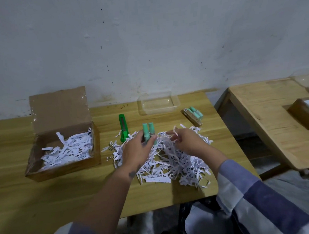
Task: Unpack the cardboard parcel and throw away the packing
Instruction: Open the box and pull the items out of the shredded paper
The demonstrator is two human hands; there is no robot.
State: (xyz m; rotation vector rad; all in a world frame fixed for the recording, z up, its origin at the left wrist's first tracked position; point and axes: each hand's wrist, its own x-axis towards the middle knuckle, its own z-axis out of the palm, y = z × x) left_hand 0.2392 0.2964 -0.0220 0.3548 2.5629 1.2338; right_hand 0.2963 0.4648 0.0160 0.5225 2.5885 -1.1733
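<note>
Head view, looking down on a smooth pale wooden desk (pixel 47 203). At left sits one brown cardboard parcel (pixel 61 137), flap raised, partly filled with thin white shredded paper strips (pixel 67 151). Next lies one bright green plastic utility knife (pixel 123 128). At centre spreads a loose, tangled heap of shredded paper (pixel 177 162). Over it the left hand (pixel 135 150) has its fingers curled around two mint-green cylindrical tubes (pixel 148 132), held upright. The right hand (pixel 187 142) pinches a few paper strips between slightly parted fingers. Behind stands one clear rectangular plastic tray (pixel 158 103); to its right lies a small cluster of mint-green tubes and a little printed carton (pixel 194 114), count unclear.
</note>
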